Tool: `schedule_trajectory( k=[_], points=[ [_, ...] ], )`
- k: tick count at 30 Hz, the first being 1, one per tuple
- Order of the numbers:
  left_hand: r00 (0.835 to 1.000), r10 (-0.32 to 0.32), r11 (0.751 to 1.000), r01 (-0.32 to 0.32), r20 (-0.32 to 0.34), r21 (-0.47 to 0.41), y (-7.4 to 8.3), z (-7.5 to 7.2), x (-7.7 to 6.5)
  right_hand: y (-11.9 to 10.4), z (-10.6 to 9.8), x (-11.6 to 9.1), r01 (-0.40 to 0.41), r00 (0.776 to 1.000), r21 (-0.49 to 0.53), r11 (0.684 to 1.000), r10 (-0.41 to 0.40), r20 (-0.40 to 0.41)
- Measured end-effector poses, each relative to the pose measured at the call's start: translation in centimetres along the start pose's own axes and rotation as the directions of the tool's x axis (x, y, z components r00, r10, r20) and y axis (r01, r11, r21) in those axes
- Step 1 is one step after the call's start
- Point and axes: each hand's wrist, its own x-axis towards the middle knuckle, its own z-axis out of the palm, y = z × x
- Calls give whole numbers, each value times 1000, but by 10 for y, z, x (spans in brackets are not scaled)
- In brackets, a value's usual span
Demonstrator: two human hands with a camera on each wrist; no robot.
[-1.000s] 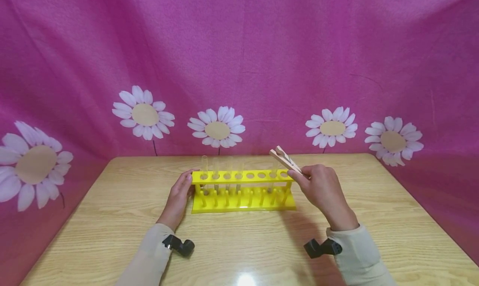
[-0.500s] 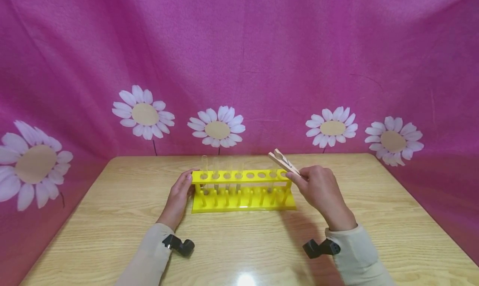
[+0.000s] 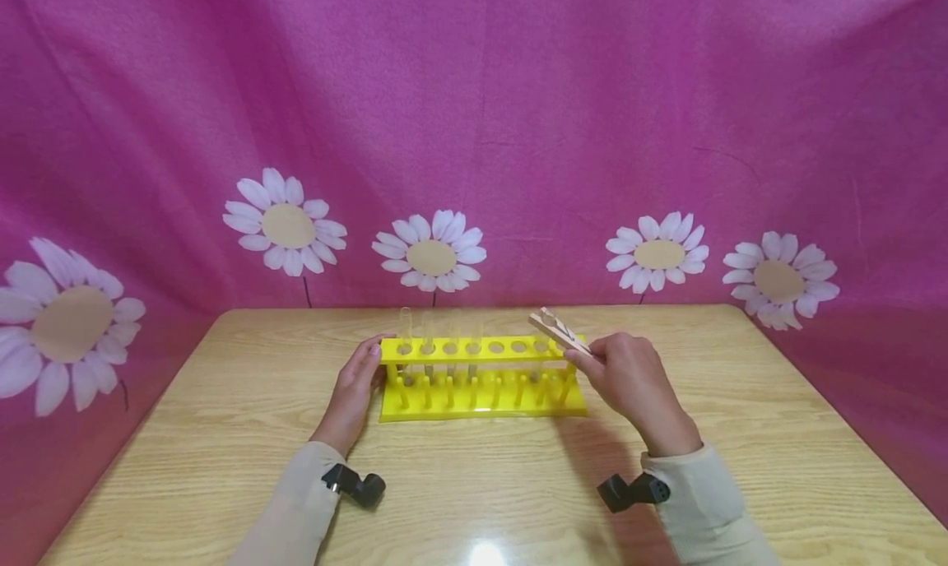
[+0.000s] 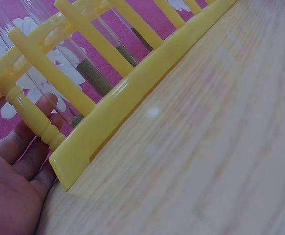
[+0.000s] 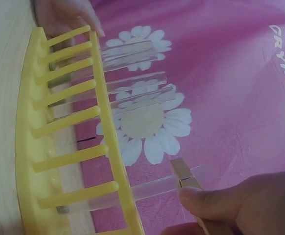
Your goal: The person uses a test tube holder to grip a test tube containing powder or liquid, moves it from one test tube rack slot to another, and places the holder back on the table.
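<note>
Head: clothespin (image 3: 560, 334) above rack (image 3: 485, 357) by right edge, perhaps touching tube (image 5: 154, 189).

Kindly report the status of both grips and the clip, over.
Left grip on left end of yellow rack. Right grip holds wooden clip at rightmost tube; clamped or not, unclear. Nothing visibly in the way.

A yellow rack (image 3: 485, 359) stands lengthwise from 9 to 3 o'clock, its 9 o'clock end gripped by the left hand (image 3: 354, 393); four clear tubes (image 3: 427, 329) stand toward 9 o'clock, some with dark matter (image 4: 94, 77) inside; a fifth tube (image 5: 152, 189) stands toward 3; nearby, a wooden clothespin (image 3: 560, 334), pinched by the right hand (image 3: 629, 381), points toward 10.
</note>
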Motion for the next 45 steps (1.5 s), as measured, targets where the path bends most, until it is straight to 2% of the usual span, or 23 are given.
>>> schedule_trajectory(
  k=[13, 45],
  points=[
    [1000, -3, 1000, 3, -5, 14, 0, 0, 0, 3, 4, 2, -31, 998, -2, 1000, 31, 58],
    [1000, 2, 1000, -2, 11, -8, 3, 0, 0, 2, 5, 0, -62, 993, -15, 998, 64, 97]
  ],
)
